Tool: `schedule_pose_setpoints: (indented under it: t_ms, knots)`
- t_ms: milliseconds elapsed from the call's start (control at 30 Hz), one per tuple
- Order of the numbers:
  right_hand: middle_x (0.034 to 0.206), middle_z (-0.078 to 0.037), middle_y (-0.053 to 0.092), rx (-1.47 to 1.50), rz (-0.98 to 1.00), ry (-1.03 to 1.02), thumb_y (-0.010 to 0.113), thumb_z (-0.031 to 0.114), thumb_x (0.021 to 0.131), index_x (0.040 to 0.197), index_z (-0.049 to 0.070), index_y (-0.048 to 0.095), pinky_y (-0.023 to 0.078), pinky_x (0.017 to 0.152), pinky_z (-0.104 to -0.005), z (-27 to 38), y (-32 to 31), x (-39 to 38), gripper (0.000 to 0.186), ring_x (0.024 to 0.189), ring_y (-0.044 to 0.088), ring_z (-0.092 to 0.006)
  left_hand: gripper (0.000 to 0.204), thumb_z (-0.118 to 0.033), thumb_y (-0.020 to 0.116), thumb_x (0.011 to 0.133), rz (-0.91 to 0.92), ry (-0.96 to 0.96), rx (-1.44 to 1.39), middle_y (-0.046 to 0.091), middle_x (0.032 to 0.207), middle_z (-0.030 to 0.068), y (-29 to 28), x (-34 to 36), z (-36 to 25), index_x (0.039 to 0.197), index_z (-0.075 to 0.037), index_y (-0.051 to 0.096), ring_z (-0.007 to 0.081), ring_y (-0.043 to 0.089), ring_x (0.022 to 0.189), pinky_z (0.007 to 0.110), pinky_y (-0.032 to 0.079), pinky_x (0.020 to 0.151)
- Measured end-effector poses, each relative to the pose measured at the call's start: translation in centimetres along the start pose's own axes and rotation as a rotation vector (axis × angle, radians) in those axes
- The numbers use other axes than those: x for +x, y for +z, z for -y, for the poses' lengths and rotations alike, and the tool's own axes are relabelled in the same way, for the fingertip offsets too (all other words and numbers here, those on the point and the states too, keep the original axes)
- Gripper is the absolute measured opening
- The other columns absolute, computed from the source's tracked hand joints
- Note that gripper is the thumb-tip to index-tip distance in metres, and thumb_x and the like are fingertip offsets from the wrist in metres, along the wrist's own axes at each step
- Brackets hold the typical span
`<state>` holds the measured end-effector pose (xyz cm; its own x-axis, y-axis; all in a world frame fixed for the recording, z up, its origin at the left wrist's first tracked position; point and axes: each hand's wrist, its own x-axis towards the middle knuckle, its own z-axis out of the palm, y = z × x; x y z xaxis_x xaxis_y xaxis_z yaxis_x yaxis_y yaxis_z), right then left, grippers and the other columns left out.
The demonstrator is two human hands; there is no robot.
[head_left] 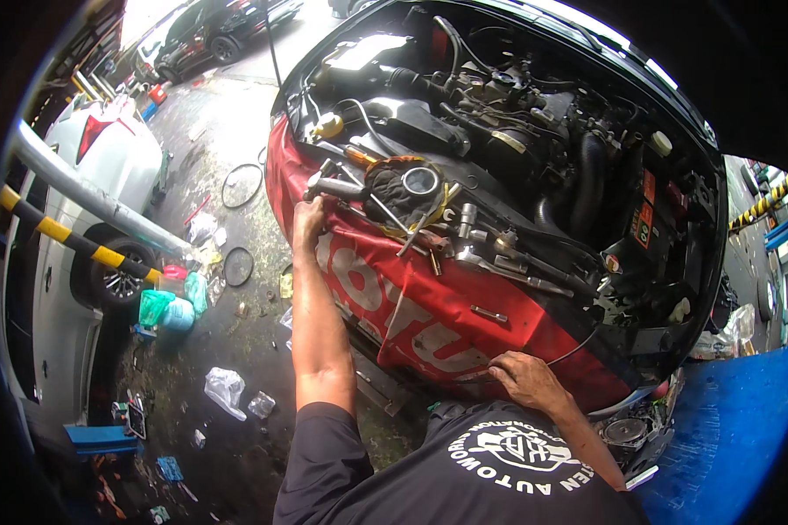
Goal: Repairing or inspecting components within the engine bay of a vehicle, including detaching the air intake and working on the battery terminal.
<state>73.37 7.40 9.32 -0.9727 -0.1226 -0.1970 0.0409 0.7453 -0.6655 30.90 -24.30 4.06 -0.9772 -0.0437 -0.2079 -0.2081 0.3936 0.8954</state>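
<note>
At the front edge of a car's engine bay, my left hand (308,219) is closed in a fist beside a grey metal tool (339,187) with a rounded body. What lies inside its fingers is hidden. My right hand (532,381) is at the lower edge of a red fender cover (442,306), fingers bent together on a thin dark cable (580,345) that curves up toward the bay. Between the hands lie a socket wrench (530,278), an upright socket (467,219), a small socket extension (488,313) and a dark, round-topped part (422,181).
The open engine bay (508,114) has hoses and a battery (646,210). At left, a yellow-black pole (57,229) stands before a white car (70,262). Belts (238,266) and plastic bags (226,391) lie on the floor. A blue panel (727,429) is at right.
</note>
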Motion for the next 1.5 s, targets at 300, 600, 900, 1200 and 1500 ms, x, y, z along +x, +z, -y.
schedule_pose_setpoints:
  t_ms: [300,600,900,1200,1500]
  knots:
    - [0.104,-0.015,0.067,-0.086,0.063,0.022,0.054,0.03,0.096,0.11,0.004,0.065,0.05,0.092,-0.0432,-0.4,-0.5,-0.9,0.032,0.102,0.064,-0.0324,0.017,-0.016,0.073,0.08,0.399,0.006,0.563,0.057,0.057,0.0052,-2.5,-1.5,-8.1,0.079,0.0,0.067,0.0142,0.054,0.044,0.033,0.04,0.039]
    - [0.109,-0.015,0.068,0.436,-0.139,0.082,0.06,0.029,0.097,0.128,0.007,0.057,0.053,0.089,-0.0415,2.0,-1.8,-0.8,0.039,0.099,0.069,-0.0263,0.017,-0.017,0.062,0.093,0.072,0.8,0.313,0.065,0.074,0.0185,5.0,-19.2,-11.8,0.092,0.0,0.065,0.031,0.064,0.064,0.039,0.049,0.06]
    - [0.09,-0.023,0.068,0.06,-0.439,-0.012,0.06,0.014,0.083,0.103,-0.001,0.063,0.054,0.075,-0.0465,-2.4,-0.8,-3.7,0.025,0.087,0.067,-0.0398,0.014,-0.017,0.067,0.088,0.22,0.954,0.274,0.064,0.079,0.012,22.0,-38.9,-10.0,0.09,-0.006,0.058,0.0333,0.065,0.07,0.043,0.05,0.058]
    - [0.095,-0.025,0.069,0.149,-0.565,0.052,0.058,0.007,0.084,0.105,-0.003,0.064,0.054,0.079,-0.0463,-8.8,-2.7,-13.0,0.024,0.092,0.067,-0.0409,0.013,-0.013,0.066,0.087,0.621,1.076,0.224,0.064,0.083,0.0122,28.7,-45.8,-10.4,0.097,-0.005,0.063,0.0336,0.065,0.074,0.042,0.053,0.065]
    - [0.105,-0.006,0.07,0.913,-0.633,0.208,0.062,0.021,0.098,0.115,0.003,0.068,0.05,0.083,-0.0283,-15.8,-10.7,-19.8,0.026,0.093,0.063,-0.0129,0.018,-0.012,0.058,0.095,0.692,0.608,-0.124,0.068,0.095,0.0153,36.6,-49.5,-11.2,0.105,0.001,0.066,0.0312,0.067,0.087,0.036,0.052,0.079]
